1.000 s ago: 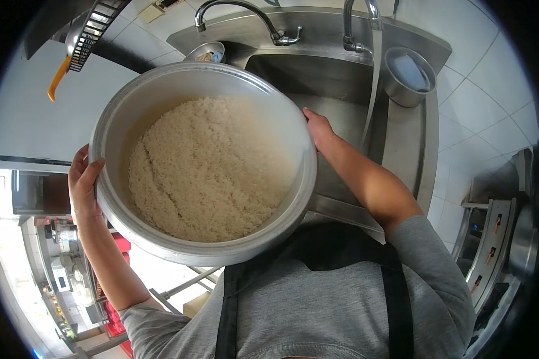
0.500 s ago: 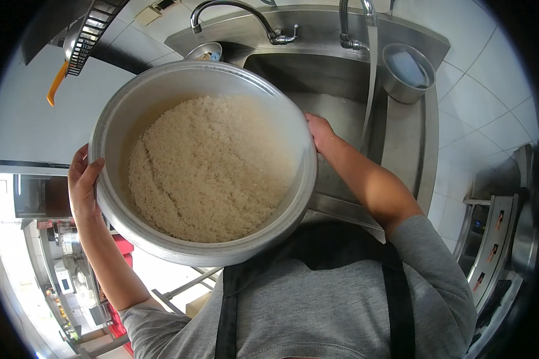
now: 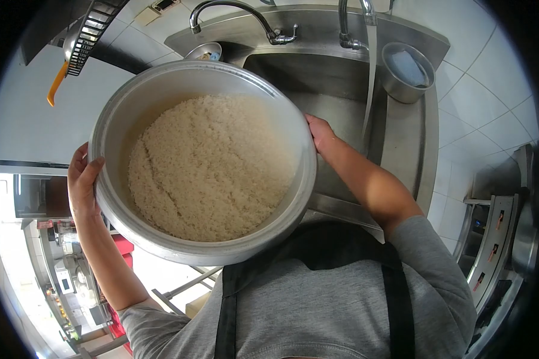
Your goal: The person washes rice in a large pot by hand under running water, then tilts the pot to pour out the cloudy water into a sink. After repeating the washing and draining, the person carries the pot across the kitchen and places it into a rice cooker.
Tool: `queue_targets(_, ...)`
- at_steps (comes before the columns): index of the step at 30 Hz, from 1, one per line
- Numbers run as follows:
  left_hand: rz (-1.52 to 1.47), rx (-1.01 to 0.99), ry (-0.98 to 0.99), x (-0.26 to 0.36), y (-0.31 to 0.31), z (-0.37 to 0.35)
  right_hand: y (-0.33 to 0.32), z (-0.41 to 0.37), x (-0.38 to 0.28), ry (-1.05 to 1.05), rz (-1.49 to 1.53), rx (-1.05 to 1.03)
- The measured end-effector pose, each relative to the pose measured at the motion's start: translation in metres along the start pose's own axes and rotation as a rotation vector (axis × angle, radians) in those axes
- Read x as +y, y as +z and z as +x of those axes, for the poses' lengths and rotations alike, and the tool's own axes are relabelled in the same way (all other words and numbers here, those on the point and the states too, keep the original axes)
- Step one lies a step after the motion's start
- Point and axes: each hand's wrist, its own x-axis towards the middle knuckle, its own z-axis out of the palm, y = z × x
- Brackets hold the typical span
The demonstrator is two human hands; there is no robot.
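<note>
A large round metal pot (image 3: 111,194) is held in front of my body, tilted so its inside shows. Pale grains of rice (image 3: 212,170) cover its bottom, heaped toward the lower left, with a cloudy film at the upper right. My left hand (image 3: 84,179) grips the rim on the left side, thumb over the edge. On the opposite side my right hand (image 3: 320,131) is closed on the pot's edge, its fingers partly hidden behind the wall. The pot overlaps the left part of a steel sink (image 3: 335,107).
Water runs from the right faucet (image 3: 370,18) into the sink. A second faucet (image 3: 239,7) arches at the back. On the right ledge stands a metal container (image 3: 404,90) with a pale blue item inside. An orange-handled utensil (image 3: 57,84) hangs at upper left beside a black rack (image 3: 96,33).
Almost nothing differs. Both hands keep their hold on the pot, and the water still runs.
</note>
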Motion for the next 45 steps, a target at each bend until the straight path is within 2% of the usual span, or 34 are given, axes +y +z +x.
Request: queue_targets(45, 0.007, -0.044, 0.013, 0.010, 0.010, 0.001, -0.018, 0.010, 0.014, -0.073, -0.033, 0.036)
